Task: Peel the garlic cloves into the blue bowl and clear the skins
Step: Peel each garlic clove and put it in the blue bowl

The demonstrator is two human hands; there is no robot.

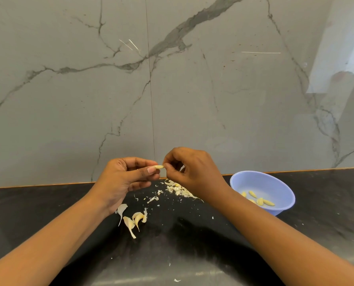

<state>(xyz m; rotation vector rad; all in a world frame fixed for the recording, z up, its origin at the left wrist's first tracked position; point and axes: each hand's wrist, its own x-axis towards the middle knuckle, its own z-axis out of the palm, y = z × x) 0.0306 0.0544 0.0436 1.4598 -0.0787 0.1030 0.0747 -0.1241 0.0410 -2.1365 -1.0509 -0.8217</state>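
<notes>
A pale garlic clove (pixel 159 167) is held in the air above the black counter. My left hand (pixel 123 178) pinches it between thumb and fingers from the left. My right hand (pixel 190 172) pinches its other end with fingertips. Below the hands lies a pile of papery garlic skins (pixel 178 189). Three unpeeled cloves (pixel 134 220) lie on the counter under my left wrist. The blue bowl (pixel 279 182) stands at the right and holds several peeled yellow cloves (pixel 259 200).
The black counter (pixel 192 244) carries small skin flakes scattered around the pile and toward the front edge. A grey marble wall (pixel 172 89) rises directly behind the counter.
</notes>
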